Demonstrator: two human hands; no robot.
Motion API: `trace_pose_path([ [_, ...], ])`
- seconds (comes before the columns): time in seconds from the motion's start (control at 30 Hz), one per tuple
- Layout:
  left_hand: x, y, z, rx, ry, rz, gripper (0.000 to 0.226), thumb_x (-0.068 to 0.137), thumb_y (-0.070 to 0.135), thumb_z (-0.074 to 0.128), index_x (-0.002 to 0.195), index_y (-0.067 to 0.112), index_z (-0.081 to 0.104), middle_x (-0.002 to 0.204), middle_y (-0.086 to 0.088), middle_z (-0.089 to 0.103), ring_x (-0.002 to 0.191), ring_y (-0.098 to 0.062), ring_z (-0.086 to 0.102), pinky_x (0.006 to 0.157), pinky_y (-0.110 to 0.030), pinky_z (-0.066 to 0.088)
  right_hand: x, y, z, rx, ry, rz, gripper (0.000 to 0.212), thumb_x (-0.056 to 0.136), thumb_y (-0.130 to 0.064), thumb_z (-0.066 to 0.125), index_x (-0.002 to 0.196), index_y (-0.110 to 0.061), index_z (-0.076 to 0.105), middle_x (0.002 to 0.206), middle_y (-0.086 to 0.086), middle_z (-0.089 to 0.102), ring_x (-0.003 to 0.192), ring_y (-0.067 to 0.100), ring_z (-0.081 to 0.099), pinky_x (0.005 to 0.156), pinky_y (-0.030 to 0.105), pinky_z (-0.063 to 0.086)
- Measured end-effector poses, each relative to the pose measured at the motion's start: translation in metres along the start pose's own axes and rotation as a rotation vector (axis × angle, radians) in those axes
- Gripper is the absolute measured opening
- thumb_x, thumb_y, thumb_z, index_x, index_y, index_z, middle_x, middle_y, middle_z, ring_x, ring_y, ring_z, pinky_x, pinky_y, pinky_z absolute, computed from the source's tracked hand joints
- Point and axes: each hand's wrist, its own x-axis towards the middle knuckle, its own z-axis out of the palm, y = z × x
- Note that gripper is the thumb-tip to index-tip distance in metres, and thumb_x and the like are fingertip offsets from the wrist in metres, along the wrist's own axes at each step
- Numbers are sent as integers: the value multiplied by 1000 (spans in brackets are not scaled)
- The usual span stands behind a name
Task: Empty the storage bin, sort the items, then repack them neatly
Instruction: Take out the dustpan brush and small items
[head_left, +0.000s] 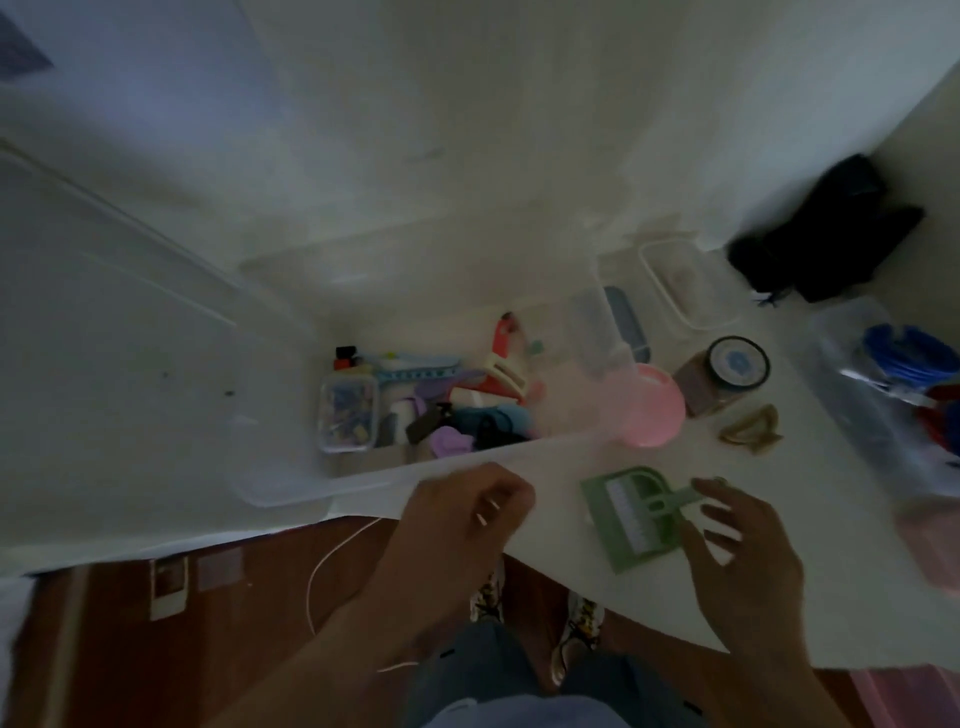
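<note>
White table (519, 156) in a dim room, brown floor (208, 649) below. The clear storage bin (291, 488) sits on it with some stuff inside — left hand (467, 512) curled at its rim, right hand (737, 540) fingers spread, touching a green dustpan (623, 540).

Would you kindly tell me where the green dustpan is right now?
The green dustpan lies on the white table near its front edge, outside the bin, just in front of the pink cup and beside the right hand.
</note>
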Motion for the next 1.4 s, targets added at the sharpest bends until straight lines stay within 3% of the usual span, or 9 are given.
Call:
trace_pose_path([
  [0.17,55,-40,-76,143,193,16,9,95,31,61,98,29,69,84,13,70,73,-1,63,68,-18,51,29,-108,7,74,-62,-299,25,88,-7,65,106,-24,65,101,-13,65,86,-4,63,74,8,49],
  [0.3,135,-107,-74,405,-40,45,28,94,28,54,118,17,62,111,-9,65,97,-27,63,82,-43,53,87,-146,93,-179,-491,-351,24,86,-11,66,108,-19,67,101,-3,71,91,13,68,85,24,54],
  [0.4,175,-146,-51,435,-244,-7,28,94,19,56,122,15,60,116,-12,63,106,-32,61,85,-40,51,125,-144,162,-618,-826,-352,42,86,-9,59,128,-9,53,125,14,62,113,33,60,94,39,50],
  [0.6,194,-165,-26,124,-485,-35,42,101,32,50,143,36,47,142,15,50,124,-7,49,104,-18,36,141,-131,202,-831,-972,-237,43,79,-12,67,120,-3,56,121,14,64,105,30,64,72,25,46],
  [0.77,202,-170,-11,261,-263,-104,40,90,47,54,114,16,63,118,-9,63,104,-27,61,80,-31,47,154,-135,189,-834,-897,-108,47,72,-20,79,116,-8,65,116,10,66,100,26,66,83,34,58],
  [0.97,226,-126,6,264,-164,51,70,89,36,65,150,23,31,123,-15,47,110,-33,52,92,-38,45,162,-150,170,-761,-124,-324,59,81,-36,71,127,-15,41,116,13,50,99,32,56,69,37,44],
  [1.07,236,-124,20,419,-264,62,64,92,36,61,150,23,35,130,-14,49,117,-34,50,100,-40,43,165,-153,185,-941,-260,-317,76,82,-47,68,140,-18,29,121,15,48,107,34,52,70,36,41],
  [1.17,236,-122,24,439,-172,54,57,93,29,62,145,16,43,126,-11,57,114,-29,55,98,-37,45,168,-147,195,-988,-208,-318,48,83,-27,67,124,-15,45,119,15,46,109,32,48,67,33,38],
  [1.4,216,-118,-9,224,31,-25,34,85,21,72,117,17,65,120,-8,59,108,-23,58,90,-29,45,156,-151,167,-485,-212,-284,54,79,-18,73,123,-14,42,121,14,37,99,32,52,76,36,47],
])
